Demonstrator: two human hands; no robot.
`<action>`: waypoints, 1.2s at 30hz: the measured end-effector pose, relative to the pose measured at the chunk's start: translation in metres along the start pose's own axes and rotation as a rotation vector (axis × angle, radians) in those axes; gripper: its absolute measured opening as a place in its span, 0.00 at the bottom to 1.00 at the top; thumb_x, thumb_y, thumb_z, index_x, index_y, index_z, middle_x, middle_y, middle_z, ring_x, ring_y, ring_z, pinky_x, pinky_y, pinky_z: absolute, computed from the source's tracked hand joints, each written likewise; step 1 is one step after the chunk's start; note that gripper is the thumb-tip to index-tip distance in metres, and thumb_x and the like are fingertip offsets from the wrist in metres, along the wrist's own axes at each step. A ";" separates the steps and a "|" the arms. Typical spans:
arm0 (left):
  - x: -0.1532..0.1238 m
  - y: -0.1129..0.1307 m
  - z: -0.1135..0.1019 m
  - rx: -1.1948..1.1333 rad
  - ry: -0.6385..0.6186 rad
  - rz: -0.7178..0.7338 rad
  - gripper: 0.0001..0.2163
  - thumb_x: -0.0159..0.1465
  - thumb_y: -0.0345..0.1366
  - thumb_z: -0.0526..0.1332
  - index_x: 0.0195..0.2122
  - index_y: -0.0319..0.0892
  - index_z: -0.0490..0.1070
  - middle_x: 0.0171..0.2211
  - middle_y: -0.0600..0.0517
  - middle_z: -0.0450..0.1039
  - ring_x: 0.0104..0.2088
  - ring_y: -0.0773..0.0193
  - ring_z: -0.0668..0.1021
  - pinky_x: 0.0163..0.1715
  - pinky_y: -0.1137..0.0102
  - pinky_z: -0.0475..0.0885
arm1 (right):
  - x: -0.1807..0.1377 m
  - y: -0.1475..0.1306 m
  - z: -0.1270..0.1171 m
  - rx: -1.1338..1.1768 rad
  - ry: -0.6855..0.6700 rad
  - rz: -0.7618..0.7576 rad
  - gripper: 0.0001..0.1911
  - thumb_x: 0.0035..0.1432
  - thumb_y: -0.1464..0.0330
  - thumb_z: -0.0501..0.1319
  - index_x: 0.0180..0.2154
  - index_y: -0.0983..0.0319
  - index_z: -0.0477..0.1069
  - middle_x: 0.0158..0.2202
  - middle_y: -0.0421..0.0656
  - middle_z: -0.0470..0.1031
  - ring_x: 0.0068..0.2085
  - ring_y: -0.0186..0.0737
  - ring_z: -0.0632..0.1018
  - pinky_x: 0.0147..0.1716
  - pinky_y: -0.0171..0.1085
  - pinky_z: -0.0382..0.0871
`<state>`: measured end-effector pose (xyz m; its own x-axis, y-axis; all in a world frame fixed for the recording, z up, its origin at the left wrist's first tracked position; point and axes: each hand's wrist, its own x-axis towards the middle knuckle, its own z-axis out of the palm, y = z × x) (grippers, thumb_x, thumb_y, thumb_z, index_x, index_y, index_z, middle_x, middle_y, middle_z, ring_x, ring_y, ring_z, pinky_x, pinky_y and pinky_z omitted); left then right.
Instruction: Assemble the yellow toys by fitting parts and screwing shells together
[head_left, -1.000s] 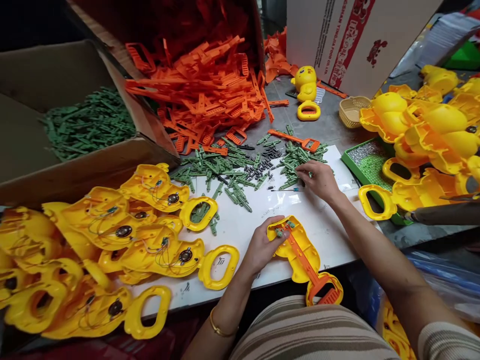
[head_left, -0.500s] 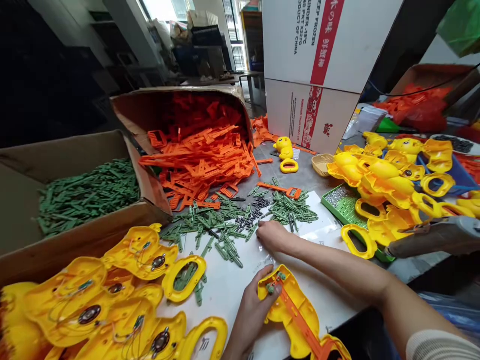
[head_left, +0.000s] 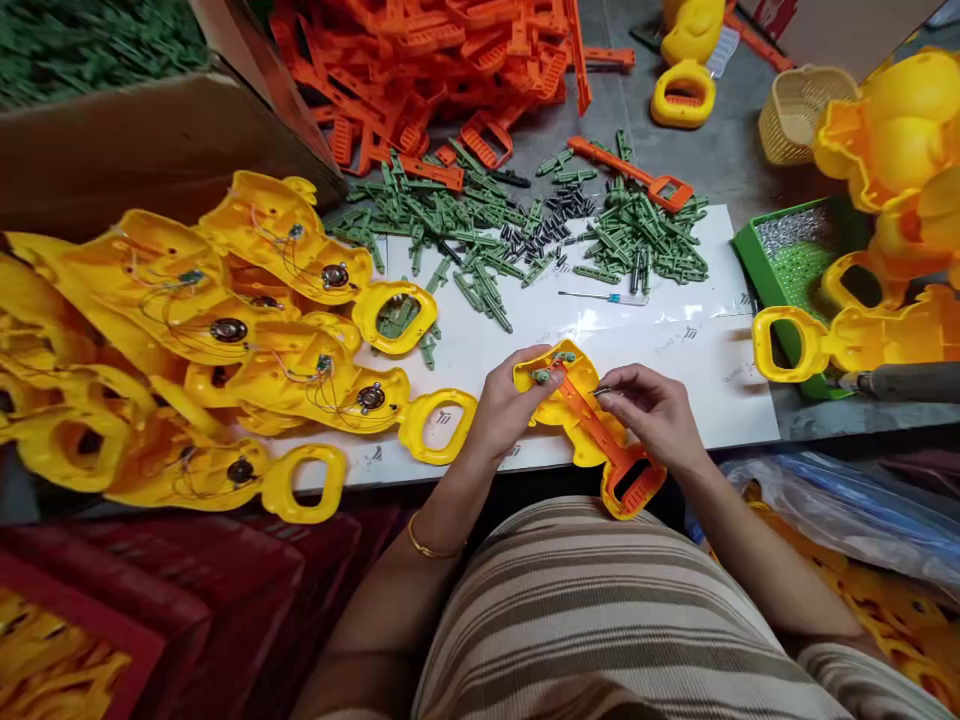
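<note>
My left hand (head_left: 510, 405) grips the upper end of a yellow plastic toy shell half (head_left: 592, 447), its hollow side facing up. Inside the shell lies an orange plastic strip (head_left: 592, 418), ending in a ridged piece within the handle loop. Two small green parts (head_left: 541, 377) sit at the shell's upper end, close to my left thumb. My right hand (head_left: 652, 410) pinches a small dark pin (head_left: 602, 391) over the shell's right edge. Beyond my hands, a thin screwdriver (head_left: 604, 297) lies on the white sheet, near loose black pins (head_left: 551, 225) and green plastic parts (head_left: 652, 235).
Yellow shells with wires and speakers (head_left: 300, 370) are stacked at left. Orange strips (head_left: 450, 60) heap at the back, beside a cardboard box (head_left: 135, 150) of green parts. At right stand a green tray (head_left: 765, 260) of small metal bits, a beige basket (head_left: 802, 115) and more yellow shells (head_left: 907, 130).
My right hand has come back from the loose parts to the shell, now with a dark pin in its fingers. My left hand still holds the shell. The view has tilted down.
</note>
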<state>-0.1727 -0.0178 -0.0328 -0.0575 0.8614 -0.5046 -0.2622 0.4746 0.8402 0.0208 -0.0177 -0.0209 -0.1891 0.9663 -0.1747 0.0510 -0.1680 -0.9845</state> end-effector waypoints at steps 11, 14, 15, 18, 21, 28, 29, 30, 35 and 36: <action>-0.004 -0.005 0.003 -0.003 0.027 0.012 0.26 0.50 0.40 0.74 0.49 0.38 0.74 0.43 0.46 0.80 0.42 0.57 0.81 0.49 0.61 0.75 | -0.002 0.008 0.010 -0.361 -0.028 -0.177 0.04 0.58 0.69 0.66 0.36 0.60 0.79 0.35 0.40 0.83 0.30 0.33 0.77 0.30 0.33 0.72; -0.005 -0.006 0.003 0.001 0.023 0.023 0.25 0.51 0.40 0.74 0.49 0.38 0.74 0.44 0.46 0.80 0.44 0.56 0.81 0.51 0.59 0.75 | -0.004 0.011 0.015 -0.420 -0.009 -0.283 0.03 0.60 0.70 0.65 0.37 0.60 0.77 0.36 0.41 0.82 0.31 0.33 0.78 0.31 0.33 0.73; -0.006 -0.006 0.004 0.002 0.023 0.025 0.25 0.52 0.40 0.74 0.50 0.38 0.74 0.44 0.45 0.80 0.44 0.56 0.81 0.51 0.58 0.75 | -0.005 0.012 0.017 -0.442 0.004 -0.330 0.03 0.61 0.70 0.65 0.38 0.60 0.77 0.36 0.41 0.82 0.31 0.33 0.78 0.32 0.33 0.73; -0.011 -0.005 0.004 0.004 0.007 0.024 0.25 0.54 0.41 0.73 0.52 0.40 0.72 0.45 0.46 0.80 0.44 0.55 0.81 0.50 0.58 0.77 | -0.006 0.014 0.024 -0.498 0.051 -0.446 0.03 0.63 0.71 0.62 0.39 0.60 0.75 0.36 0.41 0.80 0.33 0.34 0.78 0.32 0.33 0.73; -0.018 -0.004 0.003 0.004 -0.037 0.020 0.25 0.57 0.42 0.71 0.54 0.41 0.71 0.46 0.46 0.80 0.44 0.56 0.82 0.48 0.60 0.78 | -0.007 0.012 0.028 -0.508 0.064 -0.472 0.02 0.64 0.70 0.62 0.39 0.59 0.74 0.35 0.41 0.79 0.33 0.34 0.78 0.31 0.34 0.72; -0.028 -0.002 0.002 0.045 -0.103 0.062 0.28 0.58 0.44 0.71 0.56 0.41 0.67 0.51 0.45 0.77 0.50 0.53 0.80 0.50 0.63 0.77 | -0.018 0.006 0.032 -0.524 0.095 -0.463 0.06 0.65 0.70 0.60 0.41 0.57 0.75 0.39 0.44 0.79 0.38 0.39 0.79 0.32 0.37 0.74; -0.029 -0.003 0.002 0.041 -0.111 0.064 0.28 0.58 0.44 0.71 0.57 0.41 0.67 0.52 0.45 0.77 0.51 0.53 0.80 0.50 0.64 0.76 | -0.020 0.006 0.032 -0.536 0.100 -0.476 0.07 0.65 0.71 0.60 0.42 0.57 0.76 0.39 0.44 0.79 0.38 0.40 0.79 0.33 0.38 0.75; -0.030 -0.004 0.003 0.036 -0.111 0.068 0.28 0.58 0.44 0.71 0.57 0.41 0.67 0.53 0.44 0.76 0.52 0.53 0.79 0.51 0.64 0.76 | -0.022 0.007 0.033 -0.548 0.104 -0.489 0.07 0.65 0.71 0.60 0.42 0.57 0.76 0.39 0.44 0.80 0.39 0.40 0.79 0.35 0.39 0.75; -0.033 -0.013 0.004 0.042 -0.036 0.094 0.27 0.58 0.44 0.71 0.56 0.40 0.68 0.52 0.43 0.77 0.51 0.53 0.80 0.50 0.64 0.77 | -0.022 0.010 0.038 -0.497 0.177 -0.436 0.07 0.63 0.69 0.63 0.42 0.56 0.78 0.37 0.43 0.83 0.37 0.40 0.81 0.38 0.41 0.77; -0.034 -0.015 0.004 0.048 -0.023 0.102 0.27 0.58 0.45 0.70 0.56 0.40 0.68 0.51 0.43 0.77 0.51 0.52 0.80 0.50 0.63 0.77 | -0.022 0.010 0.040 -0.458 0.198 -0.390 0.06 0.63 0.68 0.64 0.42 0.56 0.78 0.37 0.42 0.83 0.36 0.40 0.81 0.37 0.40 0.78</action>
<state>-0.1627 -0.0535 -0.0276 -0.0593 0.9093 -0.4119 -0.2101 0.3920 0.8956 -0.0133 -0.0479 -0.0279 -0.0961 0.9648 0.2449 0.4380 0.2619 -0.8600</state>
